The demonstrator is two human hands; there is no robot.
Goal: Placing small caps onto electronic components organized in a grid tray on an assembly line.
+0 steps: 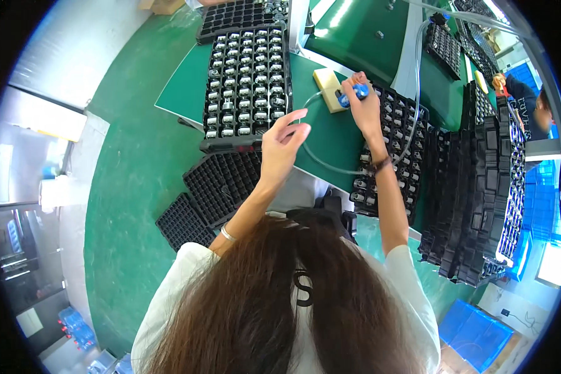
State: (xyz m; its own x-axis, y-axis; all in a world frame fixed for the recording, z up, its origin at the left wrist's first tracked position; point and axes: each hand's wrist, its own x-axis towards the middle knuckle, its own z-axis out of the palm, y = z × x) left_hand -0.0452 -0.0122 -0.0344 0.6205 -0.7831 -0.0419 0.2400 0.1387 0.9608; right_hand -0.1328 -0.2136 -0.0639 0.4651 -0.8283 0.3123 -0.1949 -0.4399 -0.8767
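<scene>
My right hand (363, 103) is wrapped round a blue air gun (353, 95), over the green tabletop and beside a yellow block (328, 89). A clear hose (330, 167) loops under my right wrist and curves up between my hands; where it joins the air gun is hidden. My left hand (280, 144) is raised at the near right corner of a black tray (249, 81) filled with rows of small silvery metal parts. Its thumb and forefinger are apart, and I see nothing between them.
Another black tray of metal parts (402, 118) lies under and beside my right forearm. Tall stacks of black trays (467, 193) stand at the right. Two trays (224, 184) lean low by the table's left edge. A co-worker (523, 103) is at the far right.
</scene>
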